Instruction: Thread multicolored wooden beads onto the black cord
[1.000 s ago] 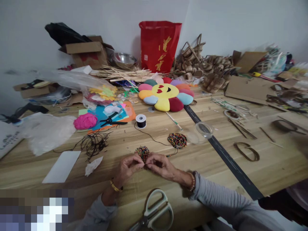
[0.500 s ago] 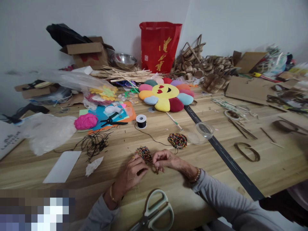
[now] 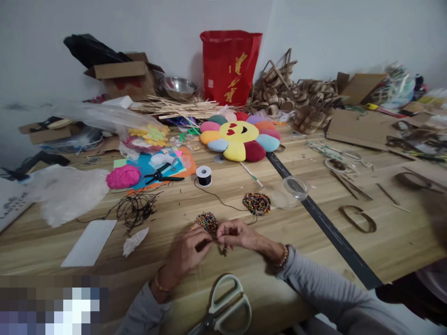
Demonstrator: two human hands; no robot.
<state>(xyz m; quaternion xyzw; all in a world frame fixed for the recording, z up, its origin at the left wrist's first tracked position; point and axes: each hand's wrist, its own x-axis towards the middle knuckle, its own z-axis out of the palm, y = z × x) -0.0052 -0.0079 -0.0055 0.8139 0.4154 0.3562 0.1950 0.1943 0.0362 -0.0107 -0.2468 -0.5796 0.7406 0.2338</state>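
A multicoloured bead string [image 3: 206, 221] lies bunched at the fingertips of my left hand [image 3: 190, 247], which is closed on its near end. My right hand [image 3: 238, 234] pinches right beside it, fingertips almost meeting the left ones; a short beaded end [image 3: 225, 251] hangs just below them. What exactly the right fingers pinch is partly hidden. A second coil of beads [image 3: 257, 204] rests beyond my right hand, with black cord running from it to a spool [image 3: 203, 176]. Nearer my body lie pale-handled scissors [image 3: 228, 304].
Black cord scraps [image 3: 138, 207], white paper [image 3: 90, 243] and black pliers [image 3: 162, 177] lie to the left. A flower cushion [image 3: 240, 135] and red bag [image 3: 230, 67] stand farther back. On the right are a dark strip [image 3: 335, 242], tape rolls [image 3: 296, 187] and a brown loop [image 3: 358, 218].
My right hand has shifted slightly left, closing up to my left fingertips. The small loop seen between the hands is now mostly covered, with the beaded end dangling. The view has shifted slightly.
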